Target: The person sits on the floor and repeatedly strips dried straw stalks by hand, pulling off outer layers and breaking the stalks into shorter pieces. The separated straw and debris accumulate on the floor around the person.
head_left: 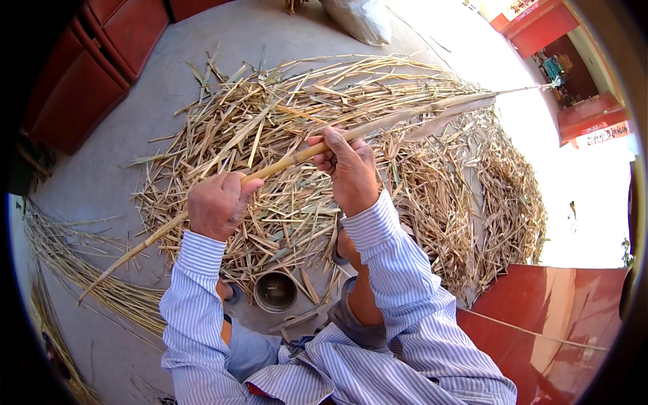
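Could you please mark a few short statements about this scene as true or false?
1. Both hands grip one long cane stalk. True: the left hand and the right hand close around it.
2. The stalk is green and leafy. False: it is dry and yellowish.
3. A pile of dry husks lies on the floor beyond the hands. True.
4. A small round metal cup stands near the person's feet. True.
5. The sleeves are plain black. False: the sleeves are pale with thin blue stripes.

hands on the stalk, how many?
2: left hand grips the long stalk lower down, right hand grips it further up, over the straw pile.
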A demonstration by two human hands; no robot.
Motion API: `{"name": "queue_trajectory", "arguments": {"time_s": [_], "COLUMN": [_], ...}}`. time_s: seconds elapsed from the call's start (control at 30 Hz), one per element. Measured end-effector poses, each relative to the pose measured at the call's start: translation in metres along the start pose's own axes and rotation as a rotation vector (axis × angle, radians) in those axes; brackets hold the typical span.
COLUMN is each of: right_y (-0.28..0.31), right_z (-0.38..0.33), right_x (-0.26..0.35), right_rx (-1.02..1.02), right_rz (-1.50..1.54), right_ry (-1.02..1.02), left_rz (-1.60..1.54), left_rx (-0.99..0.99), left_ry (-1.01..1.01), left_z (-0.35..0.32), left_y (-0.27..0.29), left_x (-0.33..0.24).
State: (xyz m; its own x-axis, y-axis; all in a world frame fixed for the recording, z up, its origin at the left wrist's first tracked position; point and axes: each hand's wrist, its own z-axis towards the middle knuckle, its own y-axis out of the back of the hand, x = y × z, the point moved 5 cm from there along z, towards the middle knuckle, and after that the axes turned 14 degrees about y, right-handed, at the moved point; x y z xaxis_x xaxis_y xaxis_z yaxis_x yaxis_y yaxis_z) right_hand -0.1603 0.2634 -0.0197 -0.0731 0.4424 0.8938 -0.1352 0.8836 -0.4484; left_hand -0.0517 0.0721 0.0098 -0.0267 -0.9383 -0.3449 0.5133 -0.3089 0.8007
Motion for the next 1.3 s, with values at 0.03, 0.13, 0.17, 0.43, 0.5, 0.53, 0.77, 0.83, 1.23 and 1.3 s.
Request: {"name": "queue_trajectory", "arguments": {"time_s": [0.03, 0.13, 0.17, 0.43, 0.5, 0.53, 0.77, 0.83, 1.23, 1.3], "right_y": [0.005, 0.011, 0.012, 0.016, 0.016, 0.015, -0.007, -0.014, -0.031, -0.03], "right_z": [0.002, 0.005, 0.006, 0.012, 0.014, 0.015, 0.015, 0.013, -0.003, -0.001], "right_x": [-0.004, -0.01, -0.011, -0.01, -0.015, -0.016, -0.001, 0.005, 0.009, 0.004], "right_rx": [-0.032, -0.001, 0.019, 0.093, 0.138, 0.16, 0.419, 0.457, 0.432, 0.363], "right_rz": [-0.011, -0.06, -0.075, -0.346, -0.294, -0.268, -0.212, -0.194, -0.114, -0.072], "right_ry": [-0.017, -0.064, -0.091, -0.098, -0.104, -0.106, 0.055, 0.096, 0.219, 0.172], "left_rz": [0.002, 0.003, 0.01, 0.098, 0.093, 0.075, -0.339, -0.442, -0.749, -0.682], "left_rx": [0.003, 0.096, 0.058, -0.112, -0.011, 0.066, 0.327, 0.368, 0.856, 0.614], "left_ry": [-0.017, 0.032, 0.011, -0.03, 0.065, 0.131, 0.417, 0.429, 0.689, 0.525], "left_z": [0.0, 0.001, 0.002, -0.001, -0.002, -0.004, -0.013, -0.013, -0.018, -0.015], "left_y": [0.0, -0.006, -0.006, 0.002, -0.001, -0.003, -0.001, 0.003, -0.003, -0.005], "left_x": [-0.003, -0.005, -0.006, -0.005, -0.001, 0.002, 0.019, 0.022, 0.04, 0.037]}}
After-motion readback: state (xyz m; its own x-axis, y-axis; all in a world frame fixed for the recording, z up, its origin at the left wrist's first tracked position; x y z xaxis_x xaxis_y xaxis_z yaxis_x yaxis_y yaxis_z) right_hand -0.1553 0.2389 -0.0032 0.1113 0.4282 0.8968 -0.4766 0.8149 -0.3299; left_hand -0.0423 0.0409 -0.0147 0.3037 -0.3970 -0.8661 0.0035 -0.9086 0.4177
